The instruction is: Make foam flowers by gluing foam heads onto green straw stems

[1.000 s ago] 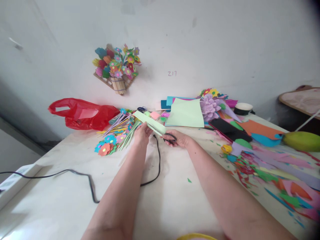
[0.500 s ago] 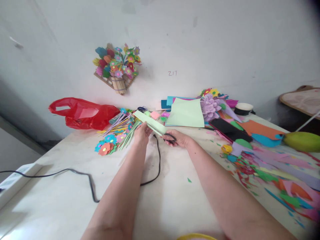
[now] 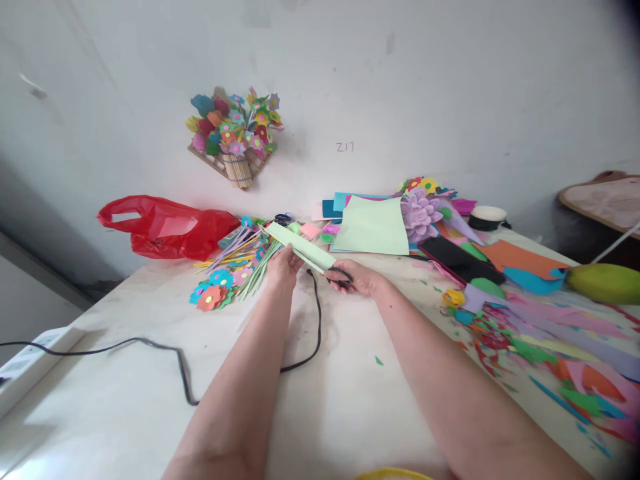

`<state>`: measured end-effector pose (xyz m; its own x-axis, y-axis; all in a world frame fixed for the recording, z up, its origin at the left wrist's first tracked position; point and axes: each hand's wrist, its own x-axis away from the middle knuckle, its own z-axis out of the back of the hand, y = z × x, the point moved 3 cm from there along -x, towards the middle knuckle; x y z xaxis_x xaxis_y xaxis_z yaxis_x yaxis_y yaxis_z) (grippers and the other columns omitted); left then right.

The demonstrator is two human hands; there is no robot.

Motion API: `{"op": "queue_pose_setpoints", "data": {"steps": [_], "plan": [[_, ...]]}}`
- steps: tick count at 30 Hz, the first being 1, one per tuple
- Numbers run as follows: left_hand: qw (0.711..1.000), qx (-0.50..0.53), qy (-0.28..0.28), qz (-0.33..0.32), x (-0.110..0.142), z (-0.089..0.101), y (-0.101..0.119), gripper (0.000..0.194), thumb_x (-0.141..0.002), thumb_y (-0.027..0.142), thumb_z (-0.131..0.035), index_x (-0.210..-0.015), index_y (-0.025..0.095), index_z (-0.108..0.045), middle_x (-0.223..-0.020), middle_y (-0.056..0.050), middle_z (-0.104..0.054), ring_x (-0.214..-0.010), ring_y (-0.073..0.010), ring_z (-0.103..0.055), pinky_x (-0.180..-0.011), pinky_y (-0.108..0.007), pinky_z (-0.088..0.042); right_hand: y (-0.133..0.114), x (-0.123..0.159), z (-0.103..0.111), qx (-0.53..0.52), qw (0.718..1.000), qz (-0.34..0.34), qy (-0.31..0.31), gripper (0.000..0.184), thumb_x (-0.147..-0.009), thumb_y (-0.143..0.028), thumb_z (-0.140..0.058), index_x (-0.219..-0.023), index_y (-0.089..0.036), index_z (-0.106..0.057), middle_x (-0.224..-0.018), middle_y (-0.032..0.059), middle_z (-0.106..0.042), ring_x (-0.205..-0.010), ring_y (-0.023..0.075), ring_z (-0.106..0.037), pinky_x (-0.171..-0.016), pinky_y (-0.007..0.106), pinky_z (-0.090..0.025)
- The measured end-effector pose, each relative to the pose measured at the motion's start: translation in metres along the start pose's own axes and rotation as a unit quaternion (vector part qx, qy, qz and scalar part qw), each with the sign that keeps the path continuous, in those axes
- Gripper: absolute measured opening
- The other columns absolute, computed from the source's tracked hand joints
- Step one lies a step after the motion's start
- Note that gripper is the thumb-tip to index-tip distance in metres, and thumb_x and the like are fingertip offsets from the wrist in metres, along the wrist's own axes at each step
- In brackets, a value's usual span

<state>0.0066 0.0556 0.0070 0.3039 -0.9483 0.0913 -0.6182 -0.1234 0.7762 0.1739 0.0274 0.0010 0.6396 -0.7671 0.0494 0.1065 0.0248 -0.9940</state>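
My left hand (image 3: 284, 268) has its fingers clamped on the strip (image 3: 305, 248), above the table (image 3: 350, 380) toward its back edge. My right hand (image 3: 361, 277) grips the scissors (image 3: 343, 271) at the strip's near end. Scraps (image 3: 530, 350) litter the table's right edge; the bag (image 3: 175, 230) lies toward its back left corner.

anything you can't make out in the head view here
- Head view: most of the scissors' blades, hidden by the pale green strip.
- Head view: whether the curved black cable joins the black cord; the left forearm covers the stretch between.
- Head view: what the yellow-edged thing is; the bottom edge cuts it off.
- Head view: all the contents of the red bag, hidden by its folds.
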Motion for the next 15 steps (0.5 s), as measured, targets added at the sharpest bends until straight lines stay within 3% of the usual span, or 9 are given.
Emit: {"op": "queue_pose_setpoints", "data": {"steps": [15], "plan": [[0.999, -0.025, -0.025, 0.001, 0.0029, -0.0041, -0.0029, 0.011, -0.071, 0.02, -0.059, -0.079, 0.015, -0.053, -0.068, -0.004, -0.064, -0.064, -0.0149, -0.063, -0.061, -0.026, -0.05, 0.0008, -0.0011, -0.0006, -0.025, 1.0, -0.005, 0.002, 0.037, -0.072, -0.048, -0.057, -0.083, -0.013, -0.052, -0.051, -0.0027, -0.052, -0.036, 0.0053, -0.041, -0.031, 0.018, -0.02]]}}
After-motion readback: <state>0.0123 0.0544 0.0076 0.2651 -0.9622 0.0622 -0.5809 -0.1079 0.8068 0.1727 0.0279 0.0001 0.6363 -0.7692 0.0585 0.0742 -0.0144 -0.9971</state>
